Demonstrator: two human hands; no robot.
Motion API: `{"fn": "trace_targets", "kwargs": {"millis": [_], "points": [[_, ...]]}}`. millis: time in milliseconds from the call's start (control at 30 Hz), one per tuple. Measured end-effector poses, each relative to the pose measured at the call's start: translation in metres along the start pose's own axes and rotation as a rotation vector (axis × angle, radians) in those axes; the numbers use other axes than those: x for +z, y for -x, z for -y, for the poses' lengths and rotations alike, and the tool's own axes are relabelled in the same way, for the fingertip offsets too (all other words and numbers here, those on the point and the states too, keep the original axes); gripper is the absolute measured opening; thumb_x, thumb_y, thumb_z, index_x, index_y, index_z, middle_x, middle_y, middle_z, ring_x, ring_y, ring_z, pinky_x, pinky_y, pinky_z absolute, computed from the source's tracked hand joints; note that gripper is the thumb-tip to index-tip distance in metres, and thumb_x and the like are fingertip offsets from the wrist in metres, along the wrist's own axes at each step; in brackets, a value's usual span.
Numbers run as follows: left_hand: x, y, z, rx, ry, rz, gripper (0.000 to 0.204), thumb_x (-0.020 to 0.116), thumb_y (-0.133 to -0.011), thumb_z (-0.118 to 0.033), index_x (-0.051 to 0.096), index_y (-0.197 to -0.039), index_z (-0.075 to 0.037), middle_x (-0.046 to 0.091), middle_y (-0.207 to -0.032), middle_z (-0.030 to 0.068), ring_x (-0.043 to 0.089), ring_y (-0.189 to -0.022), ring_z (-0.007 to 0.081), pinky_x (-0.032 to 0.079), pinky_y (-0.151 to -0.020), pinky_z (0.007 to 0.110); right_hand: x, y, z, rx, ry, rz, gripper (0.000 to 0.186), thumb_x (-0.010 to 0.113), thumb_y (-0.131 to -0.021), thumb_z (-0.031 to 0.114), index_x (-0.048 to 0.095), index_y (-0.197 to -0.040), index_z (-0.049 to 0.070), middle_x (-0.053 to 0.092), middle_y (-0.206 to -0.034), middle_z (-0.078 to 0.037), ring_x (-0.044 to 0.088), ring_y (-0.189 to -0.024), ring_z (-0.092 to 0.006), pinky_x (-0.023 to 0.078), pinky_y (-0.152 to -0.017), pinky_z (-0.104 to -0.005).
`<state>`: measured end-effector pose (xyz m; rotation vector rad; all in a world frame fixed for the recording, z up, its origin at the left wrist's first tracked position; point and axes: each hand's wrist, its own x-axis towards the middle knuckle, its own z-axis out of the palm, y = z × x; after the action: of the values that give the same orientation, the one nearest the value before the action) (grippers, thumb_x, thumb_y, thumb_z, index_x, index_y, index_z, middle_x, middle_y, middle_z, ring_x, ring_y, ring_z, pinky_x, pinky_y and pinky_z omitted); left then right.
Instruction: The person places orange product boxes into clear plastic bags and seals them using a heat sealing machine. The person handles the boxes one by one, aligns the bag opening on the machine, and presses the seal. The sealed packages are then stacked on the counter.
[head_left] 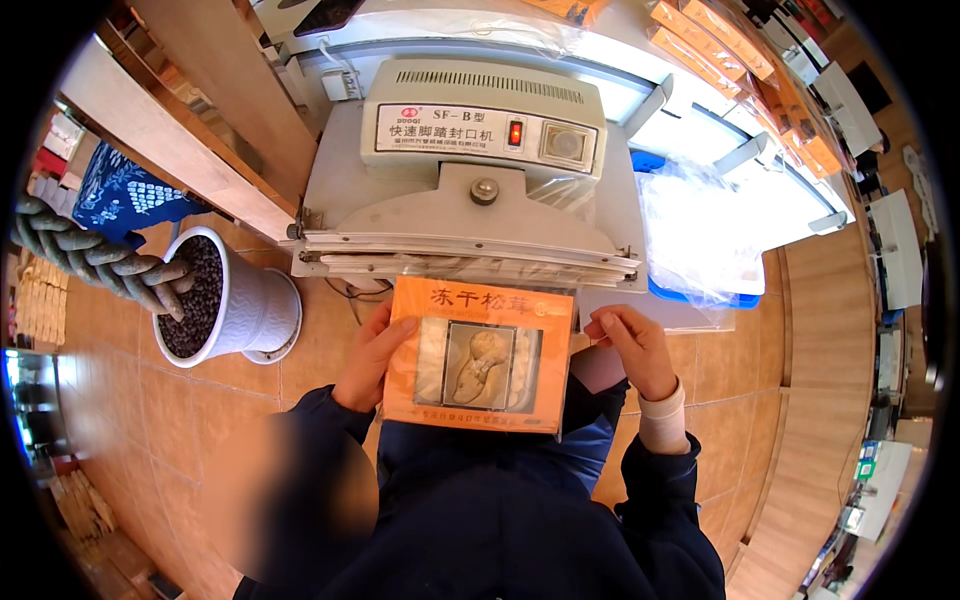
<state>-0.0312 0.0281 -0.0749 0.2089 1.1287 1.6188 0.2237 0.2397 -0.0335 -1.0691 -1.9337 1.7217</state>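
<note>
My left hand (pixel 372 357) grips the left edge of an orange package (pixel 408 385), thumb on its front. The package is flat, in clear plastic, with a window showing pale dried mushroom slices. Its top edge meets the front bars of a beige bag sealer (pixel 480 235), where some clear film shows along the bars. The sealer's red switch (pixel 515 133) is lit. Just right of the package, my right hand (pixel 640 350) is raised with thumb and fingers pinched together, apart from the package. Whatever lies in that pinch is too small to make out.
A blue tray (pixel 745 300) heaped with clear plastic bags (pixel 700 230) stands right of the sealer. Several orange packages (pixel 715 45) lie at the back right. On the left, a white plant pot (pixel 235 300) with a braided trunk (pixel 110 260) stands beside a wooden post (pixel 225 80).
</note>
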Motion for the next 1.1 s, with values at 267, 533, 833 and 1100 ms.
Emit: {"fn": "trace_targets", "kwargs": {"millis": [267,533,833,1100], "points": [[-0.002,0.000,-0.003,0.014,0.031,-0.013,0.039,0.057,-0.088,-0.014,0.044,-0.123,-0.001,0.057,-0.114,0.0081,0.056,-0.100,0.0145,0.046,-0.086,0.027,-0.006,-0.014,0.037,-0.207,0.035,-0.122,0.019,0.051,-0.093,0.014,0.060,-0.095,-0.002,0.063,-0.079,-0.006,0.058,-0.073,-0.0101,0.046,-0.066,-0.0223],[-0.002,-0.001,-0.001,0.006,0.050,-0.003,0.037,0.057,-0.088,-0.012,0.045,-0.121,-0.001,0.058,-0.111,0.0072,0.057,-0.099,0.0135,0.046,-0.086,0.027,0.007,0.006,0.016,-0.110,-0.041,-0.095,0.019,0.049,-0.094,0.013,0.060,-0.096,-0.002,0.062,-0.078,-0.005,0.058,-0.072,-0.0093,0.046,-0.066,-0.0215],[-0.010,0.007,0.014,0.005,0.021,-0.012,0.042,0.054,-0.088,-0.011,0.041,-0.127,-0.001,0.055,-0.119,0.0094,0.056,-0.104,0.0161,0.046,-0.089,0.029,0.018,0.019,-0.023,0.065,-0.107,-0.011,0.026,0.050,-0.094,0.019,0.056,-0.107,-0.002,0.062,-0.087,-0.005,0.058,-0.080,-0.0107,0.047,-0.069,-0.0228],[-0.010,0.004,0.014,0.019,0.030,0.021,0.042,0.054,-0.089,-0.011,0.041,-0.127,-0.001,0.055,-0.119,0.0092,0.056,-0.105,0.0162,0.046,-0.089,0.029,0.063,0.013,-0.048,0.078,-0.372,0.188,0.039,0.057,-0.091,0.022,0.049,-0.118,-0.005,0.058,-0.108,-0.006,0.053,-0.097,-0.0098,0.042,-0.085,-0.0234]]}}
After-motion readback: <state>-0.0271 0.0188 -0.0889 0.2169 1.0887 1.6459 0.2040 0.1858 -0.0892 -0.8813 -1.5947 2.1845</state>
